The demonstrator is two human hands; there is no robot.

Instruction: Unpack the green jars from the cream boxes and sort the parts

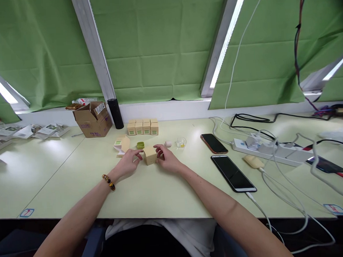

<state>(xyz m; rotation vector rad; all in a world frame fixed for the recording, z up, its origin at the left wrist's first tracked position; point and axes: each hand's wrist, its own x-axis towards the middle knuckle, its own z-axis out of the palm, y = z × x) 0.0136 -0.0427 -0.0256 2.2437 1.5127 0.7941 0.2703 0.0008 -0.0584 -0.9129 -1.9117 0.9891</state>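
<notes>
A small tan cardboard box [150, 156] stands on the table in front of me, between my hands. My left hand [128, 161] has its fingertips against the left side of the box, with a beaded bracelet on that wrist. From the right, my right hand [167, 159] grips the same box, its fingers bent at the edge. Just behind are a small green square dish [140, 145], a small pale pink piece [168, 144] and a clear dish [181, 143] with something yellow in it. An unfolded carton [122, 145] with a green window lies beyond my left hand.
Several closed small boxes [143, 127] stand in rows at the back. Left of them are a black bottle [115, 113] and a brown carton [93, 119]. To the right lie two phones [233, 173], a power strip [264, 151] and tangled cables. Plastic packets [49, 130] lie far left.
</notes>
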